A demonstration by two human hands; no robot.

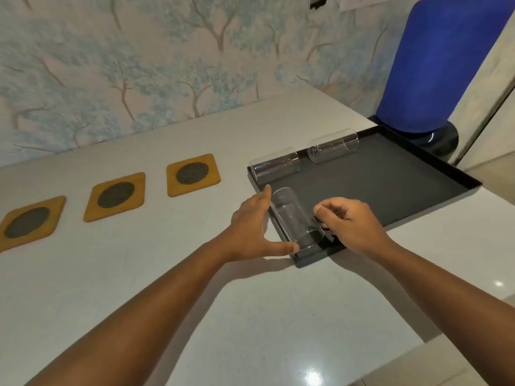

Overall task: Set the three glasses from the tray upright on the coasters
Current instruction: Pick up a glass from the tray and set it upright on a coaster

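Head view centres on the nearest glass (295,218), lying on its side in the near-left corner of the black tray (390,179), its mouth at about 11 o'clock and its base toward the tray's near rim. The left hand (250,227) is spread along the glass's left flank, thumb by the base and forefinger reaching toward the mouth; whether the palm touches the glass I cannot tell. The right hand (351,221) is loosely curled at the glass's right side, fingertips at or just beside the wall, gripping nothing that I can make out.

Being smooth and round, the glass could roll away across the tray or slip as it is tipped upright, and it could knock the low rim.

The tray also holds two more glasses on their sides: one (274,167) at its far-left corner, another (333,149) along the far edge at 1 o'clock. Three wooden coasters (193,174) (115,196) (29,222) lie bare at 9 to 10 o'clock on the counter (250,316).
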